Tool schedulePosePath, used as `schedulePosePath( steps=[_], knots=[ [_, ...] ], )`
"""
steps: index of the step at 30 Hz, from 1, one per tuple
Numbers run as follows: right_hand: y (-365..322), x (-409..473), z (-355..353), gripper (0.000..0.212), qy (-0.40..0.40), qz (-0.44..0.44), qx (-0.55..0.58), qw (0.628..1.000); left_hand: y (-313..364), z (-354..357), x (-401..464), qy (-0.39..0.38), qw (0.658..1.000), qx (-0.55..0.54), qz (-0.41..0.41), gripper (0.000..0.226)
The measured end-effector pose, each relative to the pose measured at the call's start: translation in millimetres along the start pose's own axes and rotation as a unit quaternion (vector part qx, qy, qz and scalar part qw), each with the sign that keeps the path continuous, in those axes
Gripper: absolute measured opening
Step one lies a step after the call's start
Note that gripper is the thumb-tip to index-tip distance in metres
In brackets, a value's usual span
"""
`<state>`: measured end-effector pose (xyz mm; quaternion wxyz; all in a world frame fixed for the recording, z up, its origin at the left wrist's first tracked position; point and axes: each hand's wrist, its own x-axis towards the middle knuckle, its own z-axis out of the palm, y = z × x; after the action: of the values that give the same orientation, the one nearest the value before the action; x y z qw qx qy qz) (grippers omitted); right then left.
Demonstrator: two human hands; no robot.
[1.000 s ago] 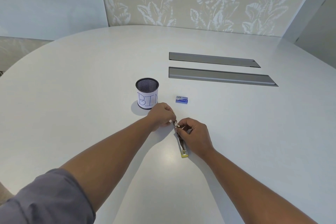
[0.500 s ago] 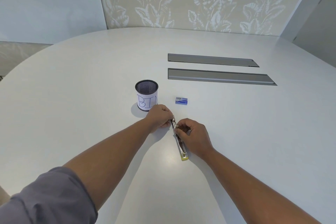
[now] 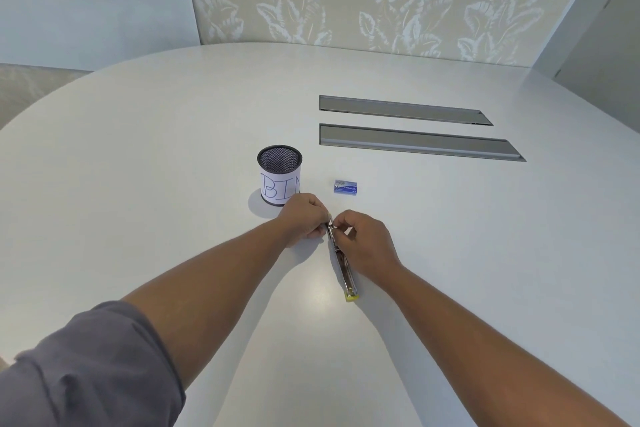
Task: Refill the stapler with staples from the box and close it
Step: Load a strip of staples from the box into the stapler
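Observation:
A slim metal stapler (image 3: 344,270) with a yellow near end lies flat on the white table (image 3: 138,184), opened out lengthwise. My left hand (image 3: 304,215) pinches its far end from the left. My right hand (image 3: 363,239) rests over its middle, fingertips meeting the left hand's at the far tip. Whatever sits between the fingertips is too small to make out. The small blue staple box (image 3: 345,186) lies shut on the table beyond my hands, untouched.
A black mesh cup (image 3: 280,174) with a paper label reading "BIN" stands just behind my left hand. Two long grey cable hatches (image 3: 415,142) are set into the table farther back. A leaf-patterned wall rises behind the table.
My hands stay at the stapler's far end; the fingertips have shifted only slightly. The view has tilted a little.

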<state>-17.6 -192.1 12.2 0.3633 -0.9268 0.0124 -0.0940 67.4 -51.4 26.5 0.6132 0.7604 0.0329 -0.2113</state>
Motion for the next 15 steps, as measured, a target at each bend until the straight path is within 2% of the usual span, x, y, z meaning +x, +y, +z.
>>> schedulePosePath(
  steps=[7, 15],
  knots=[
    [-7, 17, 1, 0.02, -0.066, -0.011, -0.1, 0.993, -2, 2, 5, 0.015, 1.0, 0.004, -0.003, 0.012],
    [-6, 4, -2, 0.026, -0.085, -0.069, -0.185, 0.977, -6, 3, 8, 0.018, 1.0, 0.012, 0.001, 0.011]
  ],
)
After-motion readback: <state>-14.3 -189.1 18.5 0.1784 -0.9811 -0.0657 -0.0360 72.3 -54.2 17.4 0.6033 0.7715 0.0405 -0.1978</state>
